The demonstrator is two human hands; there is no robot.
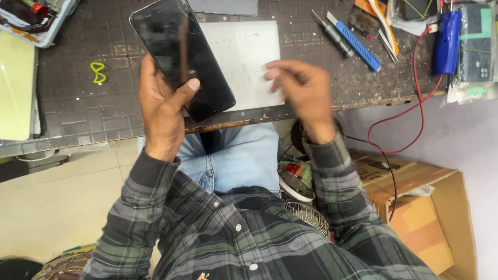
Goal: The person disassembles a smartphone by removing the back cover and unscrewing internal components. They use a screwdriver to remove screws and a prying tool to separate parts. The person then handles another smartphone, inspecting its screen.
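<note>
A person seated at a repair bench [81, 120] is gripping a black smartphone [180, 56] in the left hand [160, 108], fingers wrapping its lower back and the thumb pressing across the lower glass. The phone is standing tilted above that grip, screen toward the camera, raised over the bench's near edge and a white work mat [248, 57] lying behind it. The right hand [301, 85] is hovering just beside the grip, empty, its fingers loosely curled and blurred; it is touching neither phone nor mat.

Judging by the scene, the work is looking early or at an inspection pause: the handset is appearing whole, its screen seated and dark, with no tool applied. A screwdriver [332, 32] and a blue-handled blade [355, 43] are lying untouched well off to the right of the free hand. The glass is looking glossy, with a faint line running near its upper right corner, possibly a crack or a reflection.
</note>
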